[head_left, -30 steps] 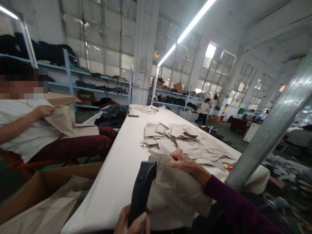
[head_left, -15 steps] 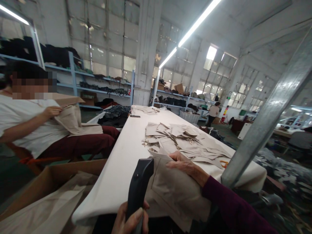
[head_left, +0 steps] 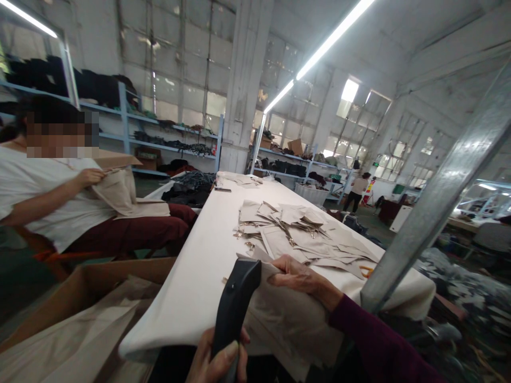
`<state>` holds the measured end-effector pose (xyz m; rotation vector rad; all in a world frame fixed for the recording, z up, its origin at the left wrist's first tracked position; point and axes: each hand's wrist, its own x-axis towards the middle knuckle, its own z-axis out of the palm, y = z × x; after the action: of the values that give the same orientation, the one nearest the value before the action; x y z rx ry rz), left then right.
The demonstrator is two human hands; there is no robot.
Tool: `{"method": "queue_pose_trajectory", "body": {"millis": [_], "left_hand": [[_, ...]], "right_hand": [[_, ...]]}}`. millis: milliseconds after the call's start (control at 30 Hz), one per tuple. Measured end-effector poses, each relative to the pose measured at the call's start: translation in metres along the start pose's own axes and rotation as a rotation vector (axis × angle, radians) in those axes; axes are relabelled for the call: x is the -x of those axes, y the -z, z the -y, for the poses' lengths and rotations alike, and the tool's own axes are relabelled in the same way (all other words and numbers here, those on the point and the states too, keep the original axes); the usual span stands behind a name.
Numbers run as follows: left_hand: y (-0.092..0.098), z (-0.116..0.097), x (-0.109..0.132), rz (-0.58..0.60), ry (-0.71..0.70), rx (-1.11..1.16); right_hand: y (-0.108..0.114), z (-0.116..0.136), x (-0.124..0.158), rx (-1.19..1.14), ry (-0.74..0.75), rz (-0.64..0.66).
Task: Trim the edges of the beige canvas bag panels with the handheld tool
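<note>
At the bottom centre, my left hand is closed round the handle of a black electric clipper, which looks like a hair clipper. Its head points up and touches or lies just in front of the edge of a beige fabric piece; I cannot tell which. My right hand, in a purple sleeve, pinches that piece near its top edge. The fabric hangs down over the near edge of the table. Just beyond, a pile of beige cut pieces lies on the white-covered table.
A slanting metal post stands at the table's right. On the left sits a co-worker holding beige fabric, behind a cardboard box of beige pieces. Orange-handled scissors lie by the pile. A dark flat object rests farther back.
The clipper has moved slightly right along the fabric's top edge, closer to my right hand. A small tan scrap now shows left of its head. Both hands keep their hold.
</note>
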<state>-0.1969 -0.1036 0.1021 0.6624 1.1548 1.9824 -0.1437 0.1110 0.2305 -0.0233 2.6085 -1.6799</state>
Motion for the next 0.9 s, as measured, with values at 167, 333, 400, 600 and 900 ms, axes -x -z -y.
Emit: {"method": "queue_pose_trajectory", "body": {"millis": [167, 333, 400, 600, 900], "left_hand": [[0.016, -0.015, -0.015, 0.023, -0.032, 0.124], [0.025, -0.003, -0.016, 0.058, 0.019, 0.205], [0.021, 0.004, -0.014, 0.056, 0.042, 0.192], [0.022, -0.005, -0.022, -0.004, -0.007, 0.209], [0.047, 0.006, -0.008, -0.135, 0.018, 0.215]], "right_hand": [[-0.003, -0.002, 0.016, -0.182, -0.096, -0.09], [-0.001, -0.009, 0.02, -0.312, -0.183, -0.298], [-0.001, -0.008, 0.017, -0.323, -0.205, -0.289], [-0.001, -0.004, 0.017, -0.241, -0.18, -0.243], [0.054, -0.01, -0.003, -0.167, -0.088, -0.477]]}}
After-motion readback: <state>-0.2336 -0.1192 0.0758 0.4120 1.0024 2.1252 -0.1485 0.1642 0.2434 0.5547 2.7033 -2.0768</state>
